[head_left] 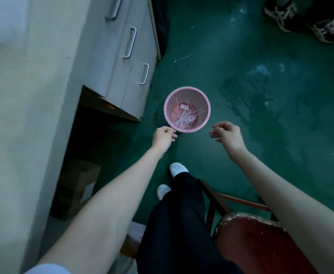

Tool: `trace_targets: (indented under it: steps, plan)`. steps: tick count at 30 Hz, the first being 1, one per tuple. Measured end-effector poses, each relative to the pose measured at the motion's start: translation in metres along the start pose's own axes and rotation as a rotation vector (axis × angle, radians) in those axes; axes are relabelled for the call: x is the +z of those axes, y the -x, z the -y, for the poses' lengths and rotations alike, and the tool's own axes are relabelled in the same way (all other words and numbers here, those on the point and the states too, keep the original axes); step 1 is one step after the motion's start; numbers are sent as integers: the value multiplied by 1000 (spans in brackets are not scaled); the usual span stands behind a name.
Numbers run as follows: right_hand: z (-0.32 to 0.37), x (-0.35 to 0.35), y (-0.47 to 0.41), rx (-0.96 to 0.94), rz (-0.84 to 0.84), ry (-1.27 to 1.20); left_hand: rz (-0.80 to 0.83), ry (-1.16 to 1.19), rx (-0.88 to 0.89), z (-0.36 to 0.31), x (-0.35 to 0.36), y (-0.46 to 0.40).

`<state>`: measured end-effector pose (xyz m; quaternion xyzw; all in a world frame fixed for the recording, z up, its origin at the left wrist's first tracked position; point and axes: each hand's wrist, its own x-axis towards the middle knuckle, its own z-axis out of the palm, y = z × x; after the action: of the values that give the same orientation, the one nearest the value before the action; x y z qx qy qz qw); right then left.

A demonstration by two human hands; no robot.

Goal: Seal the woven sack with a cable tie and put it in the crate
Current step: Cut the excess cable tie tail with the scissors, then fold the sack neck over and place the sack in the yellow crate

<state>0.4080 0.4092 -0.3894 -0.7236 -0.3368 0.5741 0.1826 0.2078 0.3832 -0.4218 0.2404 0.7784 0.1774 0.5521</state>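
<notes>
Woven sack: nowhere in this view; no crate either.
Cable tie (182, 58): one white tie lying on the green floor (211, 62), near the drawer cabinet (122, 56).
Pink basket (187, 91): upright on the floor, holding white scraps.
Left hand (163, 137): fingers curled at the basket's near rim; whether they grasp anything, cannot tell.
Right hand (228, 135): loosely curled, holding nothing, just right of the basket.

Green floor (231, 56), pale drawer cabinet (122, 56)

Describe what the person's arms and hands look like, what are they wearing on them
Both forearms are bare down to the left hand and the right hand. No gloves, watch or rings show. A pale, whitish short sleeve edge shows at the upper left arm; the right arm's sleeve is out of frame.
</notes>
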Motion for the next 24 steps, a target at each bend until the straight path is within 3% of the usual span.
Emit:
trace_targets:
  steps: [11,24]
  plan:
    - [119,-26,184,-131,96,-55,-85,211,182,-67,-83,233]
    - [188,45,304,-430,495,89,-460,430,314,-41,-176,386]
